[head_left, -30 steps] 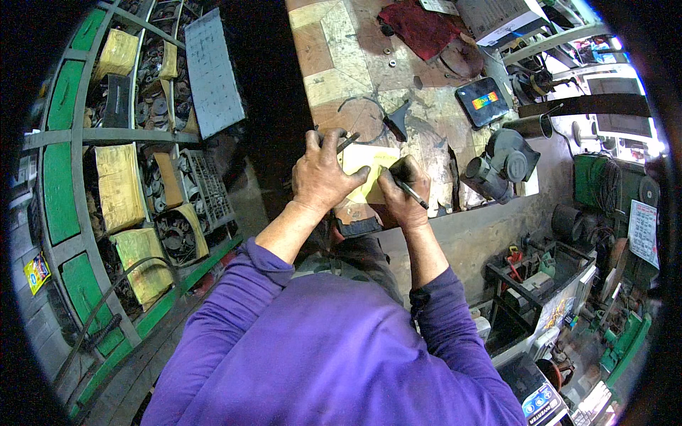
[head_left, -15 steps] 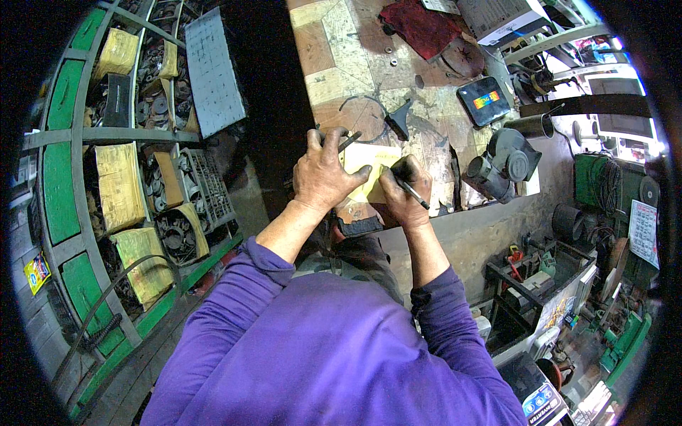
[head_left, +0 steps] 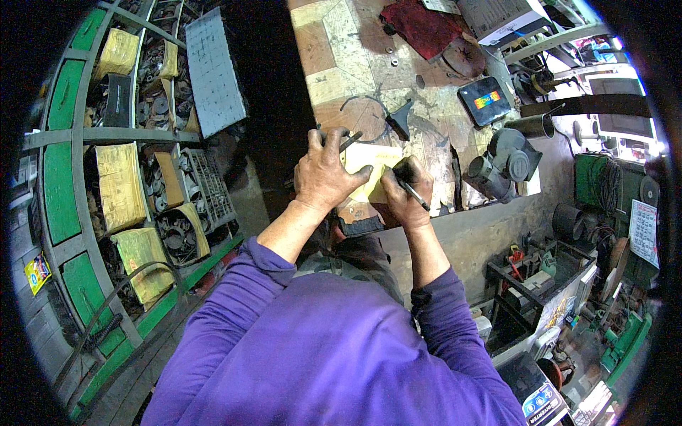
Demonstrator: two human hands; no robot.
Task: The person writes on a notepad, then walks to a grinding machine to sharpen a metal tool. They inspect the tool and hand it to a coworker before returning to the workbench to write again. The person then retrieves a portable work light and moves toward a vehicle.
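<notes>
On the worn surface [head_left: 334, 57], yellow sheet [head_left: 375, 162] between both hands, left hand [head_left: 325, 172] spread flat pressing its edge, right hand [head_left: 406, 190] closed around a pen [head_left: 414, 194] just beside it

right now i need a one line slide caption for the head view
Left hand pressing a yellow sheet flat on a cluttered workbench while the right hand holds a pen to it.

The left hand [head_left: 325, 174] lies spread flat on a pale yellow sheet [head_left: 374, 165] on the worn worktop [head_left: 341, 57], pinning it down. The right hand [head_left: 406, 192] is closed around a dark pen [head_left: 413, 193] at the sheet's right edge. A red cloth [head_left: 420, 27] lies farther back, a small dark tablet [head_left: 484, 100] to the right, and green shelves [head_left: 60, 192] of parts stand on the left.
</notes>
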